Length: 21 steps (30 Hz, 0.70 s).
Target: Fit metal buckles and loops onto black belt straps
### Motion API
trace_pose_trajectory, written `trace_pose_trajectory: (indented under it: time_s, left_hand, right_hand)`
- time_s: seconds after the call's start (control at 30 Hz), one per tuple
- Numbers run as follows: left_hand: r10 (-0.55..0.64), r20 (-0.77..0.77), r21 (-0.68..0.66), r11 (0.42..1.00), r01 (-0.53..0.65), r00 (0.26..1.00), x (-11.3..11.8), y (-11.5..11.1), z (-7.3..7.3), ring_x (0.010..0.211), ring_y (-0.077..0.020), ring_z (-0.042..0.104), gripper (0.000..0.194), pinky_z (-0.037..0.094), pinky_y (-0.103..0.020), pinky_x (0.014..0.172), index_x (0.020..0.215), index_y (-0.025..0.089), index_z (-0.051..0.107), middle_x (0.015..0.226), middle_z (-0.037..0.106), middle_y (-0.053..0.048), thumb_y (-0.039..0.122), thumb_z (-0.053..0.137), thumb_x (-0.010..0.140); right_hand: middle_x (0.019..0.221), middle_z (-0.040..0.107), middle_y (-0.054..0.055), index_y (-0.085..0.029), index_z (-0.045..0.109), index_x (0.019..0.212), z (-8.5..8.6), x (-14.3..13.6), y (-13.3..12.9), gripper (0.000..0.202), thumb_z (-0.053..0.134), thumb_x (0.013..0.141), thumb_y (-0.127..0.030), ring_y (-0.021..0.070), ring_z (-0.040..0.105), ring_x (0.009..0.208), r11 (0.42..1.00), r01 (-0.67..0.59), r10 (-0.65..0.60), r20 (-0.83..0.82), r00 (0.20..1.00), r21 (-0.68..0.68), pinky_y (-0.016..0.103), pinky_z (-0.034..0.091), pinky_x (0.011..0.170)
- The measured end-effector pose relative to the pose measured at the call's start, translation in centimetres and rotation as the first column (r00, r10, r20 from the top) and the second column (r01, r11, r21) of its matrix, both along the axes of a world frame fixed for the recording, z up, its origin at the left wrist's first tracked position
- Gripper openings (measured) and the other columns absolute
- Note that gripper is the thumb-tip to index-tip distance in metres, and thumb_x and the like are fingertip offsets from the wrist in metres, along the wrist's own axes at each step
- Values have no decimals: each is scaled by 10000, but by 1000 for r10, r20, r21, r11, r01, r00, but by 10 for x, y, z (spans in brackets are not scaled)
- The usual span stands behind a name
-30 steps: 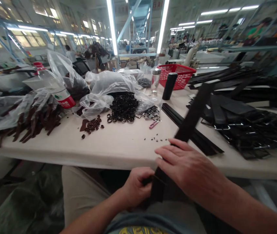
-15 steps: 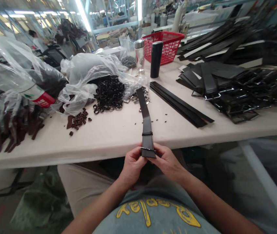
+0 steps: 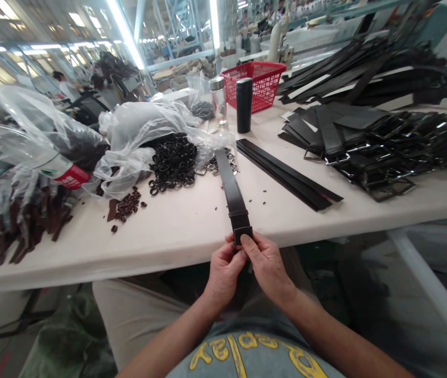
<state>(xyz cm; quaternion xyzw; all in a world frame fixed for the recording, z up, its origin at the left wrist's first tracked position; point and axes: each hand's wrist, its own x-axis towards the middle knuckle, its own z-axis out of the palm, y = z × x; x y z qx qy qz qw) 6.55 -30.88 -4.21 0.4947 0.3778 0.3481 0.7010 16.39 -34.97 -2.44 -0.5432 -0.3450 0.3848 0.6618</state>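
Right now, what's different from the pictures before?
The black strap slanted up to the right; now it stretches away over the table. The right hand moved from partway up it to its near end, beside the left hand. A dark flap is now under the right thumb. The red basket and black bottle stayed put.

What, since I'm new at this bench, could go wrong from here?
The far end of the black strap reaches the small metal pieces, so moving it might drag some along. The narrow loop around it could slip out of place while the left hand and right hand work at the near end. A sleeve or the strap might sweep loose dark bits off the table.
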Motion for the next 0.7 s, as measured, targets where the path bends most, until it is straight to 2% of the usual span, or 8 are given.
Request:
trace_pose_trajectory:
  time_s: [0.07, 0.23, 0.33, 0.43, 0.53, 0.6, 0.7]
  left_hand:
    - [-16, 9, -4, 1000, 16, 1000, 3, 2, 3, 745, -139, 567, 340, 479, -255, 742, 801, 137, 744, 772, 682, -23, 470, 781, 743]
    - [-196, 3, 38, 980, 195, 981, -6, 15, 16, 738, -168, 635, 381, 522, -307, 770, 866, 134, 725, 768, 715, -50, 505, 743, 778]
    - [-115, -24, 62, 991, 116, 993, -23, 38, 24, 689, -166, 669, 442, 543, -305, 717, 984, 142, 695, 760, 733, -58, 534, 730, 782]
    - [15, -106, 164, 986, 2, 994, -43, 77, 31, 674, -158, 679, 456, 540, -282, 677, 978, 135, 700, 786, 748, -78, 531, 746, 756]
    - [149, -267, 363, 931, -44, 952, -61, 129, 36, 694, -161, 684, 446, 545, -282, 685, 934, 129, 714, 822, 757, -93, 542, 700, 767]
    - [246, -409, 512, 859, -2, 879, -67, 166, 37, 693, -155, 678, 438, 540, -280, 684, 940, 129, 714, 840, 755, -87, 537, 635, 801]
    - [322, -521, 594, 801, 66, 790, -65, 213, 36, 676, -153, 653, 314, 503, -273, 684, 915, 148, 733, 786, 733, -50, 427, 653, 795]
  right_hand:
    - [899, 758, 78, -175, 742, 948, 0, 3, 2, 377, 551, 942, -500, 198, 694, 805, 1000, 18, -18, 67, 998, 5, 311, 557, 795]
    - [837, 754, 78, -179, 721, 913, 1, 22, 8, 390, 561, 925, -535, 207, 702, 726, 999, 35, -34, 167, 985, 0, 311, 584, 692]
    - [803, 744, 70, -181, 711, 861, 0, 38, 14, 392, 579, 913, -546, 197, 698, 686, 997, 70, -74, 221, 972, 26, 300, 596, 649]
    - [774, 736, 68, -176, 708, 866, -3, 52, 20, 399, 599, 898, -559, 199, 709, 669, 992, 121, -123, 245, 962, 21, 312, 615, 656]
    - [754, 733, 66, -174, 702, 855, -7, 60, 25, 425, 622, 868, -591, 201, 717, 640, 987, 163, -158, 243, 957, -1, 317, 625, 650]
    - [726, 730, 63, -173, 697, 833, -9, 62, 27, 446, 628, 851, -613, 199, 716, 619, 987, 159, -151, 250, 956, -14, 308, 623, 633]
    - [719, 734, 70, -170, 694, 828, -11, 63, 28, 470, 611, 852, -632, 201, 717, 610, 990, 138, -124, 286, 950, -29, 300, 617, 618]
